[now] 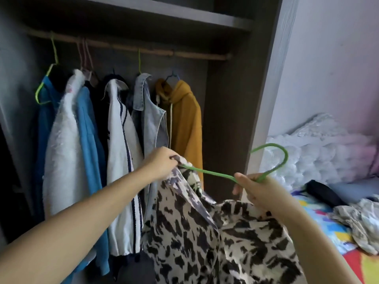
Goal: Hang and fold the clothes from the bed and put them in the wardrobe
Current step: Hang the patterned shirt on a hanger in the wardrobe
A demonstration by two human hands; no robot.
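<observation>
Left grip (162,163): pinching patterned shirt (205,232) over hanger arm.
Right grip (256,187): curled round green hanger (209,172) neck.
Location: before wardrobe rail (127,49), beside bed (328,218).
Risk: shoulder sliding off if pinch loosens.
Risk: hook snagging yellow hoodie (184,119).

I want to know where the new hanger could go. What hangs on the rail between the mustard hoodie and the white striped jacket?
In the head view, only a pale denim garment hangs between the mustard hoodie and the white striped jacket, on a green hanger.
</observation>
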